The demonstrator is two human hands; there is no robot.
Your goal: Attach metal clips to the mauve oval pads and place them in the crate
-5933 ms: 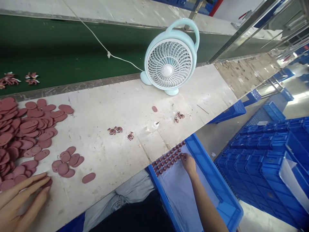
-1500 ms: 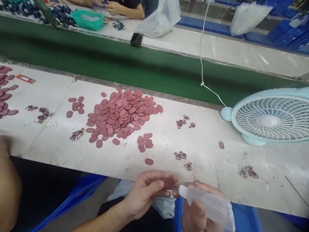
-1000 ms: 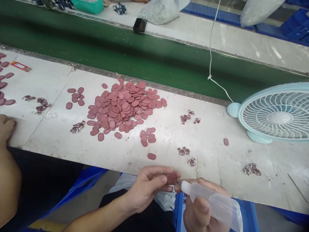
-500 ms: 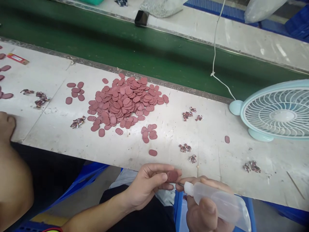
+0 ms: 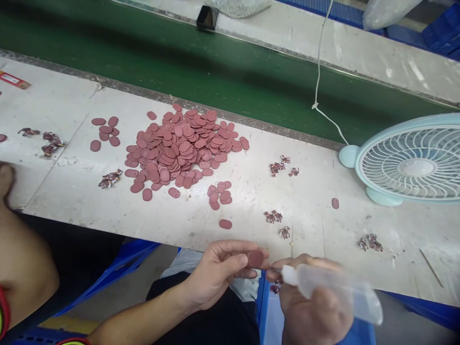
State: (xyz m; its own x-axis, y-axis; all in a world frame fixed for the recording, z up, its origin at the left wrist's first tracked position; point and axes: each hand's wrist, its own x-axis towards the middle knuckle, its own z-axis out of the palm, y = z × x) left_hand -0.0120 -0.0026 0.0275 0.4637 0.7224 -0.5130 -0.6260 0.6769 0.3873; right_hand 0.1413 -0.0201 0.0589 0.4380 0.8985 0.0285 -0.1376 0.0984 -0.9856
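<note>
A flat, dull-red oval disc (image 5: 255,259) with small dark dots toward its left end is pinched up at the table's near edge, broad face showing. Just right of it, a translucent bottle (image 5: 347,286), blurred, lies sideways in the grasp, white cap (image 5: 289,275) and thin nozzle pointing left toward the disc.

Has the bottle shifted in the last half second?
Yes. Judged against the fan, the bottle in the right hand has shifted slightly to the right.
</note>
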